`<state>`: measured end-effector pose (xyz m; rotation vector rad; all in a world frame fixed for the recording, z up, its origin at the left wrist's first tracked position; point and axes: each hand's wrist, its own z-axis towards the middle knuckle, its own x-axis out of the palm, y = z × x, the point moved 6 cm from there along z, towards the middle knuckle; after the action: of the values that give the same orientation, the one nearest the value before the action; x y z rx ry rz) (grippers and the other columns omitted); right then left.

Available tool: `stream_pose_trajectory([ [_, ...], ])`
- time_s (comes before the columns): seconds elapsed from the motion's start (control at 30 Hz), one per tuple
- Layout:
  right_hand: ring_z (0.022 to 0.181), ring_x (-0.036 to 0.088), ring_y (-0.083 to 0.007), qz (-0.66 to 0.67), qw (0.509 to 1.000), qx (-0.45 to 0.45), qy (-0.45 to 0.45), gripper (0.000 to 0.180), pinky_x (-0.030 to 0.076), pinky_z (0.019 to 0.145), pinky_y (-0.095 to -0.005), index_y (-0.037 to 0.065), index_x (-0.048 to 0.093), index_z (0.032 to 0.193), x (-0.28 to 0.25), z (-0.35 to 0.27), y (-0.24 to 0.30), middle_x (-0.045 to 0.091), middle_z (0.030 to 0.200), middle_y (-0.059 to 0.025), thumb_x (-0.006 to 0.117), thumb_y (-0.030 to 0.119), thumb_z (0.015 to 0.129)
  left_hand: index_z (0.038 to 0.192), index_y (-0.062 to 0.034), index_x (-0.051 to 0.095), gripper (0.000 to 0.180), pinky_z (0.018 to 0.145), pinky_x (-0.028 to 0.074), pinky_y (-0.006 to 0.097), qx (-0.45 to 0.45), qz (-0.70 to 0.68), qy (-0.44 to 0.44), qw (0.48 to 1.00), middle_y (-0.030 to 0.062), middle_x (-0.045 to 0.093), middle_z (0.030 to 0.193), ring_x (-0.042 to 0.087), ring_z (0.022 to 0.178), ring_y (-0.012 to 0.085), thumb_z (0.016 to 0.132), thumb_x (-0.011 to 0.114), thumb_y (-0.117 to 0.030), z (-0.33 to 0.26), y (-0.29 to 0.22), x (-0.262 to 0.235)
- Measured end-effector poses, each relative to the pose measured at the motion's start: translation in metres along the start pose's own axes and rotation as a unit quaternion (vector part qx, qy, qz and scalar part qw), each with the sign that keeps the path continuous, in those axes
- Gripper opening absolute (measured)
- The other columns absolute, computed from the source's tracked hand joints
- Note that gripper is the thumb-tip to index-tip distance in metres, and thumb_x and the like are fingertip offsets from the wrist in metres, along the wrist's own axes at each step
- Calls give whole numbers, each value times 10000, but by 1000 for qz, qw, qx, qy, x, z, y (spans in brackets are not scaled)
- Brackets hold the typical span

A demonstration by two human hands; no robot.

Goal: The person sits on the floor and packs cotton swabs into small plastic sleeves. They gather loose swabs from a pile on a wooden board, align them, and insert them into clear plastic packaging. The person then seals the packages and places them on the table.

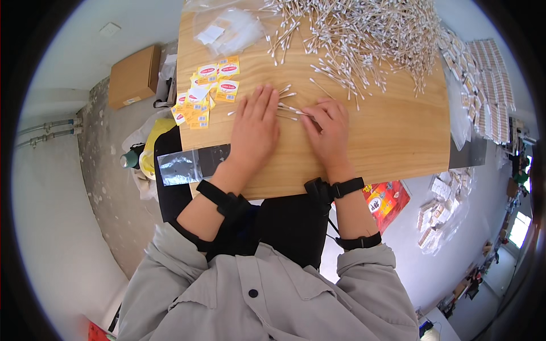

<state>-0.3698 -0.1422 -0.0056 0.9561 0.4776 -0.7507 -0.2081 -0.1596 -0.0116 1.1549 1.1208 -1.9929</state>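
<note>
Left hand lies flat, unclenched over swabs | right hand curls, apparently pinching their ends | one sideways nudge could scatter them across the tabletop

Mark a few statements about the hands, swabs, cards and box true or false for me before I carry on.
1. The big swab pile lies on the far part of the table. True.
2. The yellow-and-white cards lie to the right of both hands. False: they lie to the left.
3. The right hand has its fingers at some loose swabs. True.
4. The left hand is curled into a fist. False: its fingers are stretched out.
5. The cardboard box is off the table. True.
</note>
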Motion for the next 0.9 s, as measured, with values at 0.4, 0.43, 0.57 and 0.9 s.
stream_pose_trajectory([
  [0.4, 887, 549, -282, -90, 992, 77, -50, 110, 434, 821, -413, 99, 706, 892, -24, -5, -20, 609, 873, -67, 730, 102, 785, 1477, -47, 359, 680, 1189, 188, 480, 45, -5, 142, 989, 122, 294, 1574, 254, 1468, 264, 890, 622, -267, -41, -16, -4],
  [0.43, 891, 548, -282, -83, 992, 80, -43, 115, 433, 823, -414, 97, 706, 895, -20, -4, -19, 608, 877, -66, 731, 101, 783, 1472, -54, 371, 671, 1190, 189, 478, 65, -7, 152, 986, 117, 299, 1572, 260, 1466, 261, 885, 627, -256, -46, -19, -3],
  [0.57, 923, 549, -281, -51, 998, 20, -6, 136, 431, 845, -414, 95, 711, 919, -2, 12, -2, 605, 896, -65, 717, 79, 785, 1466, -68, 394, 660, 1190, 191, 484, 160, -13, 160, 974, 97, 316, 1567, 273, 1461, 265, 870, 639, -213, -49, -33, -1],
  [0.9, 1029, 564, -295, 116, 984, 137, -16, 248, 477, 871, -394, 77, 712, 1012, -6, -18, -5, 585, 1027, -122, 636, -9, 793, 1482, -22, 328, 1005, 1165, 205, 550, 12, -61, 71, 996, 203, 250, 1565, 208, 1469, 361, 686, 822, -385, -28, -23, -9],
])
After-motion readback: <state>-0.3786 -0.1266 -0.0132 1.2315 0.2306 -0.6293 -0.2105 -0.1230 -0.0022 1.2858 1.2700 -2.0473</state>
